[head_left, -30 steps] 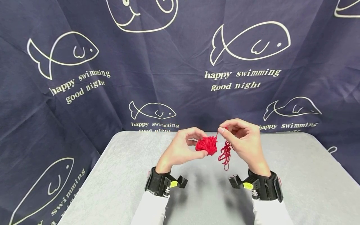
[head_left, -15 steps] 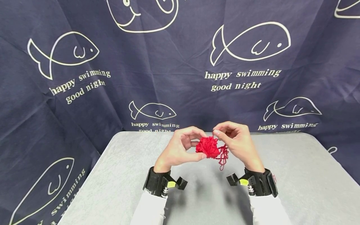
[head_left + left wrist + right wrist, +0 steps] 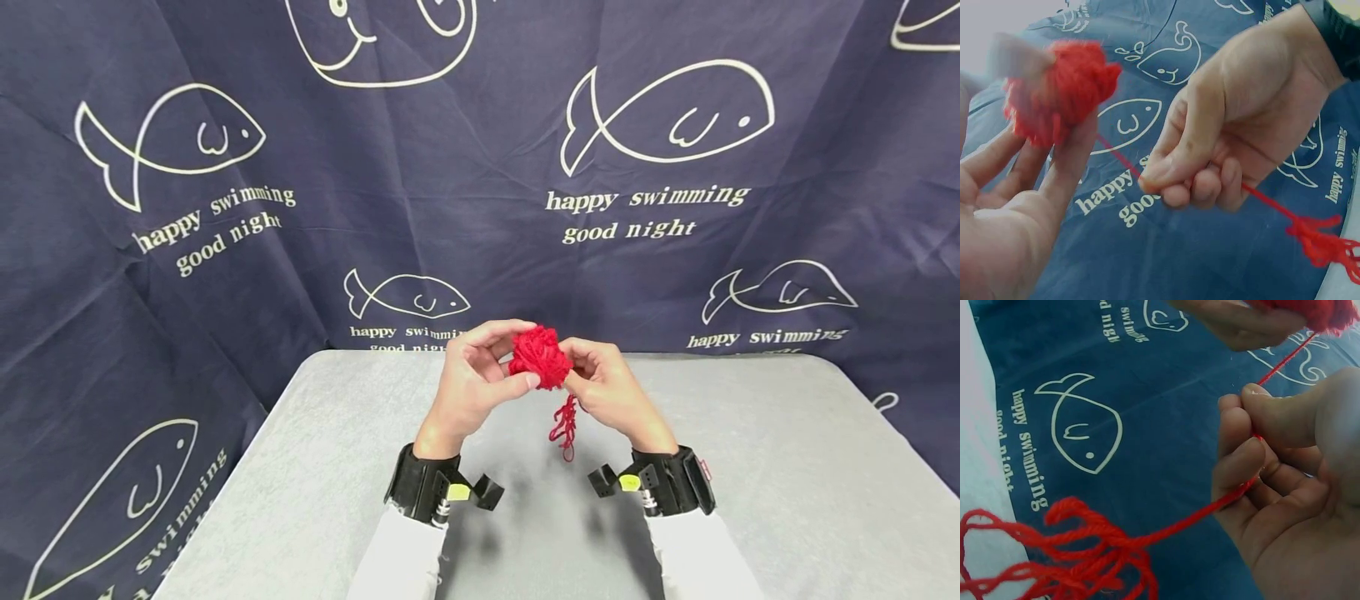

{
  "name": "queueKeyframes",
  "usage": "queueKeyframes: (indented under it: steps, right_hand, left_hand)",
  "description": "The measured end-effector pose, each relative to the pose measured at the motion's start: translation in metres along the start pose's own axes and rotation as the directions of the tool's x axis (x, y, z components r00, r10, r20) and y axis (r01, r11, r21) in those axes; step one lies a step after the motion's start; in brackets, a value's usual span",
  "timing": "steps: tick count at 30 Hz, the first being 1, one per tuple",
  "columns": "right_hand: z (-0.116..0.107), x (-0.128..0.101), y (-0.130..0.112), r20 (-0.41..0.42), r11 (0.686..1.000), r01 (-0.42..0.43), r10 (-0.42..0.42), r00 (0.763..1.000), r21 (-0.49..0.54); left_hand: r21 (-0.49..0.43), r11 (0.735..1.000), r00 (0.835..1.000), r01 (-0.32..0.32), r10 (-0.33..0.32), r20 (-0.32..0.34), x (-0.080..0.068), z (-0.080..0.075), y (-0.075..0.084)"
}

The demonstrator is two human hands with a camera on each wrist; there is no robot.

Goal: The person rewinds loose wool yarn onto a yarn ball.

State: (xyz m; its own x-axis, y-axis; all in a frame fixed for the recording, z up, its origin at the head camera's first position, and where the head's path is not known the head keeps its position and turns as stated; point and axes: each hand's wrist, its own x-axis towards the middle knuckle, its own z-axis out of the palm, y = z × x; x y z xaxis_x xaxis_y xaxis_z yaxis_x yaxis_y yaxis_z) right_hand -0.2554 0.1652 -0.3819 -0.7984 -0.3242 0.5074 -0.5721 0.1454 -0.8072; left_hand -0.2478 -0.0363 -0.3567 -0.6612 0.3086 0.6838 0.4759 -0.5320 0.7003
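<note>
A red ball of yarn (image 3: 540, 357) is held above the table by my left hand (image 3: 471, 387), thumb on the near side and fingers behind. In the left wrist view the yarn ball (image 3: 1063, 90) is blurred between thumb and fingers. Close at its right, my right hand (image 3: 611, 392) pinches a red strand running from the ball. The right wrist view shows that strand (image 3: 1285, 360) stretched between the ball and my right hand (image 3: 1279, 456). Past the curled fingers the strand leads to a loose looped tangle of yarn (image 3: 565, 429), hanging below the right hand.
Beneath both hands lies a grey table (image 3: 360, 433) with rounded far corners. A dark blue curtain (image 3: 480, 183) with white fish drawings and lettering hangs behind it and along the left. Each wrist wears a black strap (image 3: 423, 487) with a small camera mount.
My left hand has raised and turned the yarn ball, slightly to the left. My right hand has moved left and down, close beside the ball, the hanging tangle shifting left with it.
</note>
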Motion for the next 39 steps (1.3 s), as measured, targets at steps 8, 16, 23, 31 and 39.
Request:
queueKeyframes:
  steps: [8,16,23,31,39]
  right_hand:
    - [0.009,-0.001,-0.007,0.038,1.000,0.001,0.000,0.999,-0.027]
    - [0.012,-0.006,-0.025,0.025,0.994,0.018,-0.016,1.000,-0.105]
    - [0.008,-0.009,-0.036,-0.066,0.990,0.130,-0.133,0.989,-0.044]
    - [-0.006,-0.011,-0.037,-0.179,0.992,0.112,-0.102,0.979,0.049]
    - [-0.015,-0.012,-0.034,-0.221,0.996,0.071,-0.056,0.974,0.059]
  left_hand:
    - [0.010,0.999,0.921,0.044,-0.036,-0.387,0.003,0.001,-0.006]
    - [0.180,0.973,0.829,0.143,-0.019,-0.559,0.003,-0.006,-0.009]
    - [0.373,0.888,0.893,0.269,-0.085,-0.443,0.000,-0.014,-0.008]
    - [0.489,0.812,0.946,0.318,-0.306,-0.107,-0.003,-0.017,-0.005]
    - [0.394,0.888,0.897,0.237,-0.355,0.262,-0.004,-0.018,0.001]
